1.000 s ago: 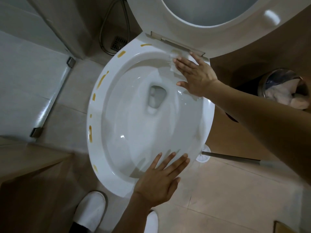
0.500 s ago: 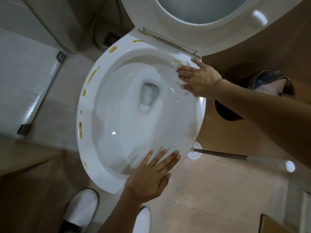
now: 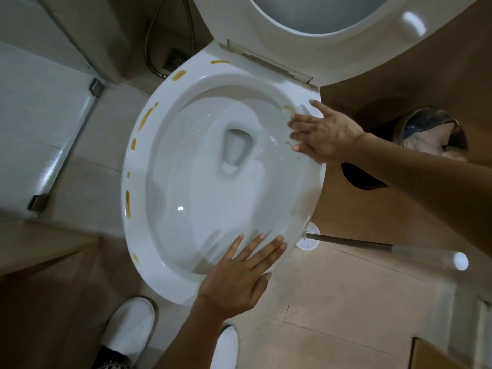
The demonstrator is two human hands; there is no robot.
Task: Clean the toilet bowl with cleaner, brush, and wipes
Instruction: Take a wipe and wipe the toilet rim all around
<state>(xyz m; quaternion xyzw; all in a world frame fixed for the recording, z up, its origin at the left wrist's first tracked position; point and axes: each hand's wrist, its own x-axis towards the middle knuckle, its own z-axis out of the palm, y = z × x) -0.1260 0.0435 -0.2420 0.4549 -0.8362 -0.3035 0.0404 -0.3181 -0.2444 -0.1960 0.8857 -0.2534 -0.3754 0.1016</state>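
While the right hand (image 3: 326,135), flat & open on a barely visible wipe, sits at the toilet bowl (image 3: 186,278) rim's far right, remaining yellow marks (image 3: 145,119) run along the left rim, w/ the open left hand (image 3: 237,278) braced near.

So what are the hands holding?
The right hand presses a wipe flat under its fingers on the rim. The left hand holds nothing.

The right hand (image 3: 323,134) now sits nearer along the right side of the toilet rim (image 3: 138,209), away from the hinge, fingers spread flat (any wipe beneath is hidden), uncovering a yellow smear (image 3: 288,109) beside its fingertips.
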